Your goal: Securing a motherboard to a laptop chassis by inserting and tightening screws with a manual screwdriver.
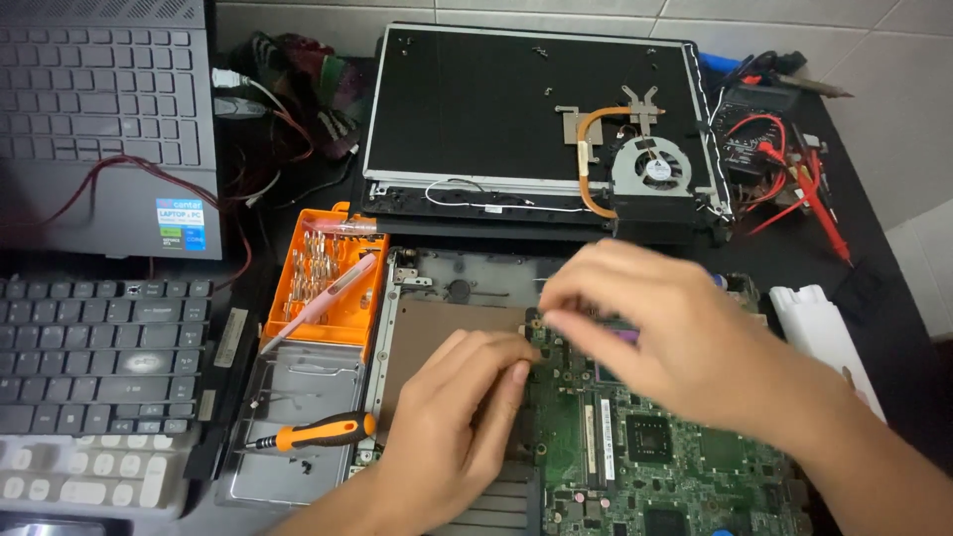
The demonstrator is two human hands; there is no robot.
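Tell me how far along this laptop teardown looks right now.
Done: the fan with copper heat pipe lies off the board on the detached black panel, and the green motherboard is exposed. In hand: left hand presses the board's edge; right hand pinches something near its top, too blurred to identify. Left: the board remains in the open base.
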